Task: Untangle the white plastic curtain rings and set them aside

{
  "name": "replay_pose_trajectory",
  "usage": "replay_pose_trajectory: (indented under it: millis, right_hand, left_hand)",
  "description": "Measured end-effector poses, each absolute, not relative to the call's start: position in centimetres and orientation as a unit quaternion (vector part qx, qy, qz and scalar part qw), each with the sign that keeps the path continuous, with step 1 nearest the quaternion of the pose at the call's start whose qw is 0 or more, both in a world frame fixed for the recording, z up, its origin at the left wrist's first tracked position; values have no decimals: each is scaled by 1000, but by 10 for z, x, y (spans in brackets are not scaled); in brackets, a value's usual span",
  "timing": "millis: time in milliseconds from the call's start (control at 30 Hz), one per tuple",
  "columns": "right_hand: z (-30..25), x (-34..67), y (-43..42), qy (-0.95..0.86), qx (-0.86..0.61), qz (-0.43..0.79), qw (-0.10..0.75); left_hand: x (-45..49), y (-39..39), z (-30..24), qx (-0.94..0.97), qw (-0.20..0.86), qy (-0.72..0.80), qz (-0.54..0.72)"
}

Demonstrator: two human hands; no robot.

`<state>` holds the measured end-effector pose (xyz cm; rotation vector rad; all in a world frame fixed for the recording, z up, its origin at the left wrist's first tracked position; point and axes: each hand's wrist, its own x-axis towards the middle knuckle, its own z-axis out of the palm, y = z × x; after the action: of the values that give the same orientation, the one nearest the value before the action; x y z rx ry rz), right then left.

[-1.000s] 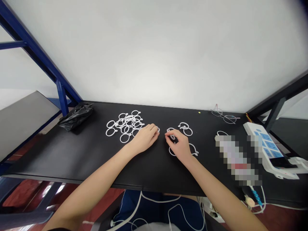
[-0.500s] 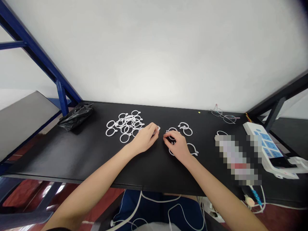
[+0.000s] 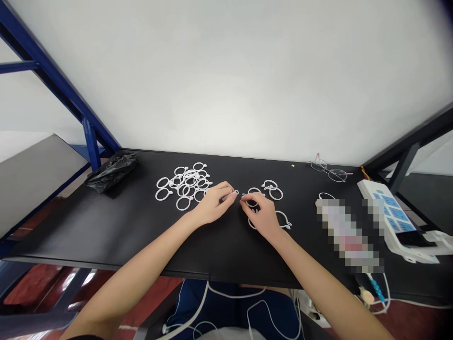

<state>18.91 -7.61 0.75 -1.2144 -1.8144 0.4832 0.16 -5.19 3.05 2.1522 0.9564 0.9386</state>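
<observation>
White curtain rings (image 3: 193, 174), each with a small eyelet, lie in an overlapping pile on the black table. My left hand (image 3: 216, 204) is just right of this pile, its fingers closed on a white curtain ring (image 3: 232, 194) whose eyelet end sticks out toward my other hand. Most of that ring is hidden by the fingers. My right hand (image 3: 262, 212) faces it across a small gap, thumb and forefinger pinched together; what they hold is too small to make out. Around and partly beneath the right hand lie several more white rings (image 3: 282, 194).
A crumpled black plastic bag (image 3: 112, 171) lies at the table's left end. Eyeglasses (image 3: 336, 175) rest near the back wall. On the right stand a white power strip (image 3: 384, 208) with blue sockets and a blurred-out object (image 3: 347, 231). White cables hang below the front edge.
The ring in my left hand has turned and now points its eyelet end further right, toward my right hand. My right hand has barely moved and stays pinched.
</observation>
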Motion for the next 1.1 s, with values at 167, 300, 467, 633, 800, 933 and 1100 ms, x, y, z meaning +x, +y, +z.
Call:
replay_pose_trajectory:
  millis: [167, 300, 467, 633, 800, 933, 1100]
  right_hand:
    - [9, 189, -79, -681, -480, 294, 469]
    - [8, 189, -79, -661, -473, 338, 474]
    - [9, 189, -78, -670, -476, 322, 470]
    - [9, 189, -77, -648, -488, 329, 484]
    - [9, 189, -76, -625, -479, 379, 486]
    - [10, 189, -74, -608, -474, 407, 490]
    - [12, 189, -73, -606, -470, 433, 473]
  left_hand:
    - [1, -53, 34, 821, 325, 336, 328]
    - [0, -54, 36, 834, 344, 319, 290]
    - [-1, -52, 35, 827, 376, 318, 269]
    - [-2, -51, 35, 822, 392, 296, 287]
    - [-2, -51, 37, 809, 415, 286, 303]
    - [-2, -52, 38, 806, 421, 279, 308]
    - [-2, -52, 38, 809, 421, 277, 303]
